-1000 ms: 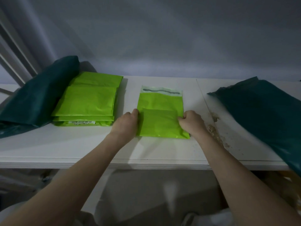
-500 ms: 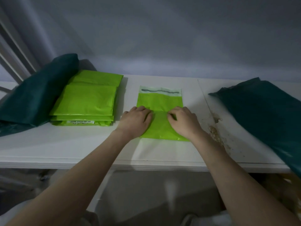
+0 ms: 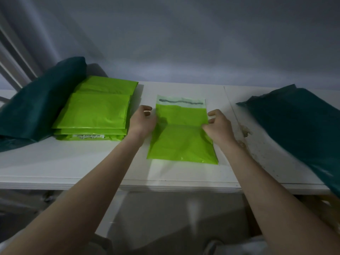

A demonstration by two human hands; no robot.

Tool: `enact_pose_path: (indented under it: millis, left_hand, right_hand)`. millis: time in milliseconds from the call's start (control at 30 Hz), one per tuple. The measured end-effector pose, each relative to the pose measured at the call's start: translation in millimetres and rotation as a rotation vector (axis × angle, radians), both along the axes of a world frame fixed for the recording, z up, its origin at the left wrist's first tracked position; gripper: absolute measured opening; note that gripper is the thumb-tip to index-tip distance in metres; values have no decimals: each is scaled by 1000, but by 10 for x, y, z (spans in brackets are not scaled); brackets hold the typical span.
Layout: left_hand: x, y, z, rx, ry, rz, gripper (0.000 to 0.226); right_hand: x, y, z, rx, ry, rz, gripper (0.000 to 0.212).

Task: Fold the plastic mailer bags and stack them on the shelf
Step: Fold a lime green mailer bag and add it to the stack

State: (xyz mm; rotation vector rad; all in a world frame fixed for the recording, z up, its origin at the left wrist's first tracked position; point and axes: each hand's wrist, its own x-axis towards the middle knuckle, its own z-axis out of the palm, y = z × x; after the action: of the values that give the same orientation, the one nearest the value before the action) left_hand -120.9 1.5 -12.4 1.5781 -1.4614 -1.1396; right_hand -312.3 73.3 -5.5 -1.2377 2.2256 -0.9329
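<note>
White and a little worn, the shelf runs across in front of a plain grey wall; its right part is stained with brownish marks. At the middle lies a lime-green mailer bag, flat on the board, its lower part folded up over itself so that a crease line crosses it about halfway; the pale adhesive strip with a dark line along it shows at the far end.

The left hand sits at the bag's left edge near the crease, fingers loosely curled, thumb and forefinger apart; whether they actually have hold of the plastic I cannot tell. The right hand is at the right edge, level with the crease; its fingertips seem to pinch the edge of the folded layer there, the thumb raised above them.

To the left, near the bag but apart from it, a stack of folded green mailers rests on the shelf, a white label with printed characters on the front edge of the lowest one; beyond that stack a dark teal bag slumps against the wall. Another dark teal bag lies over the right end of the shelf, well apart from the hands, its near end drooping past the front edge.
</note>
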Motion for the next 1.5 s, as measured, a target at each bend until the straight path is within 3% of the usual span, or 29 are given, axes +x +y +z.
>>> enact_pose_path:
  millis: [67, 233, 367, 467, 600, 800, 967, 1133, 1233, 1333, 1400, 1500]
  left_hand:
    - [9, -40, -10, 80, 108, 52, 26]
    - [15, -36, -58, 133, 58, 22, 36]
    - [21, -13, -73, 98, 57, 7, 3]
    - [34, -29, -64, 29, 66, 47, 9]
    - [55, -48, 22, -1, 96, 83, 11]
    - [25, 76, 131, 163, 246, -12, 9]
    - [18, 81, 124, 161, 302, -33, 12]
    - [39, 97, 177, 233, 428, -13, 28]
    - [48, 119, 190, 246, 377, -34, 39]
    - [35, 140, 186, 223, 311, -27, 25]
    - [31, 156, 167, 207, 246, -48, 20]
    - [18, 185, 150, 198, 170, -107, 30]
  right_hand:
    - [-9, -9, 19, -11, -105, -59, 43]
    - [-29, -37, 19, -4, -219, -134, 46]
    - [-30, -45, 0, -11, -244, -142, 31]
    - [-63, -42, 11, -37, -264, -124, 14]
    - [-131, -47, 35, -76, -267, -130, 28]
    - [-97, -51, 62, -73, -416, -161, 23]
    - [-91, -67, 37, -84, -475, -159, 21]
    - [-104, -37, 116, -162, -764, -192, 25]
    - [-150, -38, 169, -98, -828, -268, 34]
    - [-185, -31, 174, -52, -825, -253, 36]
    - [-196, -14, 167, -20, -819, -209, 28]
    - [-193, 21, 178, 42, -757, -100, 10]
